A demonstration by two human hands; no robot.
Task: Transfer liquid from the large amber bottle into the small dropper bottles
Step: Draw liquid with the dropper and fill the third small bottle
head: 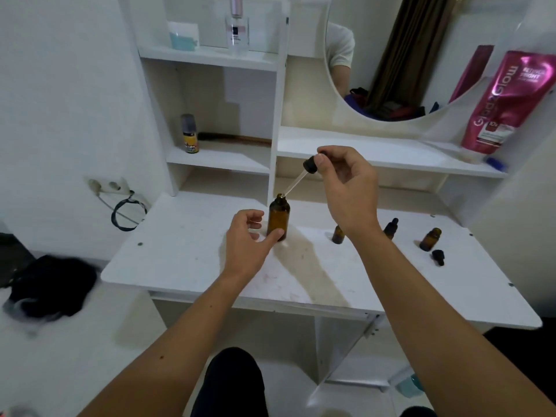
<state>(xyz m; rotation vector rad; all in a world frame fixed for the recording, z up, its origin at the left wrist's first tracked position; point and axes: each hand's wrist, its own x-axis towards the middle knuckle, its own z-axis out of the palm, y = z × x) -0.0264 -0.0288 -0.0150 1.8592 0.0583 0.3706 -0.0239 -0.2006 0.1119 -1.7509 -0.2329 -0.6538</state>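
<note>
The large amber bottle [279, 218] stands uncapped on the white desk [192, 257]. My left hand [249, 238] holds its base, thumb against the glass and fingers curled behind. My right hand [346, 182] pinches the black bulb of a glass dropper [301, 179], tilted with its tip at the bottle's mouth. To the right stand three small amber dropper bottles: one open [338, 234] partly behind my right wrist, one with a black cap [391, 228], one open [430, 239]. A loose black dropper cap [438, 256] lies beside the last.
Shelves rise behind the desk with a yellow-labelled bottle [189, 133], a comb [240, 139] and a clear perfume bottle [237, 28]. A pink pouch [505, 100] leans by the round mirror [421, 55]. A wall socket with cable [108, 185] and dark cloth [51, 285] are at left.
</note>
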